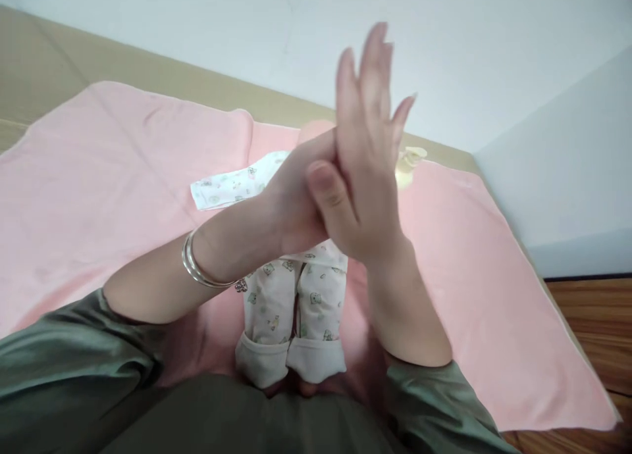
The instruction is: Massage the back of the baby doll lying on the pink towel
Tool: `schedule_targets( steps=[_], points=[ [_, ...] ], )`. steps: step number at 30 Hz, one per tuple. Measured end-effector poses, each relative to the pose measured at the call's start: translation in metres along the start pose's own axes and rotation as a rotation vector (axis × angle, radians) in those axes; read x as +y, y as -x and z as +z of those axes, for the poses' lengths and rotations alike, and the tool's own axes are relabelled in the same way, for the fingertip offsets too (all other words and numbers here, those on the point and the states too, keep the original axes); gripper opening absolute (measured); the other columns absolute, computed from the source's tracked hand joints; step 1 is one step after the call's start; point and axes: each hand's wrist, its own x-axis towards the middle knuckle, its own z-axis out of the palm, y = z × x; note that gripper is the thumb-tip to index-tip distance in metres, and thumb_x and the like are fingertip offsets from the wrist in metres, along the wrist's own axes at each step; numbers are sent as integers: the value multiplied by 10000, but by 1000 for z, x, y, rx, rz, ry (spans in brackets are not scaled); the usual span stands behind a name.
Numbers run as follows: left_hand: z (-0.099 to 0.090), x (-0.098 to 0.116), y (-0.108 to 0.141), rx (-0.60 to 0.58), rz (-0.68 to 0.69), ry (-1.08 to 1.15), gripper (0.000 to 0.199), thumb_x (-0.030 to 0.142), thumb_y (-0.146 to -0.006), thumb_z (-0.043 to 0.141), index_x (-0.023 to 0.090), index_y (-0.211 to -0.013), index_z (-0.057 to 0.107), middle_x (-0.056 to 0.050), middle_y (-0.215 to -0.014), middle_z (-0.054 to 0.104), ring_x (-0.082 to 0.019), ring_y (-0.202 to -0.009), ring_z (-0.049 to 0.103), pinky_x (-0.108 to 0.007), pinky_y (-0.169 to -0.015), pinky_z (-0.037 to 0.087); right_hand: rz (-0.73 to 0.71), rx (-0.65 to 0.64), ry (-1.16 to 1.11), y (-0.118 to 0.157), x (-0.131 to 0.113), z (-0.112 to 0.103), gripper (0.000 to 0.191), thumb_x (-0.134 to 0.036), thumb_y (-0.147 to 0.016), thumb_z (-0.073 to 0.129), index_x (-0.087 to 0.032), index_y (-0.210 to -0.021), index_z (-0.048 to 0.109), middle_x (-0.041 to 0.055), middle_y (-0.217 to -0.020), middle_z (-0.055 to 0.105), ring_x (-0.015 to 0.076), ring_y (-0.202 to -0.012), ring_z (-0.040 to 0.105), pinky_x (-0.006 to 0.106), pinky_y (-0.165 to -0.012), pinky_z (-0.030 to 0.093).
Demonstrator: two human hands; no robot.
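Note:
My left hand (301,191) reaches in from the left, its palm side against my right hand (368,164); most of its fingers are hidden behind that hand. Upright and slightly blurred, my right hand has its fingers stretched upward and its thumb lying across the left. I see nothing held between them. Beneath both hands lies a baby-sized figure in white printed clothes (318,296), legs toward me, with folded cuffs at the ankles. One sleeve (227,187) stretches out to the left. My hands cover its chest and most of its head; I cannot tell whether it is a doll.
A pink blanket (99,197) spreads under the figure on a beige surface (162,62). Beyond my right hand stands a pale yellow container (407,168), partly hidden. A white wall (222,26) rises at the back, and brown wooden flooring (597,335) shows at the right.

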Motion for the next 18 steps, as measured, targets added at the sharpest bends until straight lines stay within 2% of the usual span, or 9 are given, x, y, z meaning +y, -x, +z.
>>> schedule_targets(
  steps=[2, 4, 6, 8, 11, 14, 18],
  points=[
    [-3, 6, -2, -198, -14, -53, 559, 443, -1111, 242, 234, -1580, 465, -11, -1486, 645, -301, -1616, 264, -439, -1330, 302, 41, -15, 16, -3, 15, 5, 601, -265, -1085, 203, 4, -1622, 166, 264, -1732, 109, 358, -1654, 60, 660, -1328, 43],
    [-8, 18, -3, -288, -29, -91, 701, 604, -1084, 160, 206, -1542, 511, -57, -1440, 673, -328, -1596, 320, -462, -1301, 357, 51, -61, 29, -2, 17, 8, 661, -376, -1100, 131, 17, -1632, 143, 282, -1733, 84, 393, -1650, 37, 715, -1302, 19],
    [-12, 31, -3, -226, 22, -71, 769, 652, -1062, 110, 189, -1557, 472, -80, -1428, 673, -324, -1590, 336, -469, -1276, 390, 16, -85, 9, 4, 6, 8, 751, -505, -1090, 80, 8, -1634, 147, 262, -1741, 93, 381, -1655, 11, 707, -1312, 4],
    [-14, 40, -1, -133, 141, -46, 749, 632, -1065, 108, 188, -1589, 407, -78, -1460, 647, -293, -1602, 312, -457, -1289, 361, -55, -112, -59, 14, -14, 7, 787, -570, -1079, 109, -10, -1632, 140, 241, -1744, 119, 332, -1662, -7, 635, -1350, 34],
    [-14, 43, 4, -109, 256, -39, 695, 587, -1072, 142, 206, -1603, 378, -71, -1503, 616, -262, -1610, 295, -433, -1314, 305, -153, -109, -174, 29, -42, 3, 953, -676, -1018, 371, 16, -1624, 121, 260, -1731, 167, 337, -1652, -47, 562, -1379, 105],
    [-11, 38, 9, -144, 257, -38, 686, 599, -1066, 167, 240, -1614, 369, -58, -1533, 596, -255, -1606, 310, -417, -1325, 288, -200, -64, -248, 37, -54, -1, 1079, -694, -961, 505, 39, -1624, 70, 297, -1714, 187, 367, -1646, -51, 594, -1374, 135],
    [-8, 28, 7, -142, 164, -7, 702, 598, -1069, 178, 201, -1623, 347, -104, -1576, 552, -241, -1578, 380, -396, -1336, 268, -141, -52, -246, 38, -50, -3, 1079, -694, -970, 473, -56, -1661, -56, 244, -1735, 170, 340, -1651, -49, 626, -1365, 136]
  ],
)
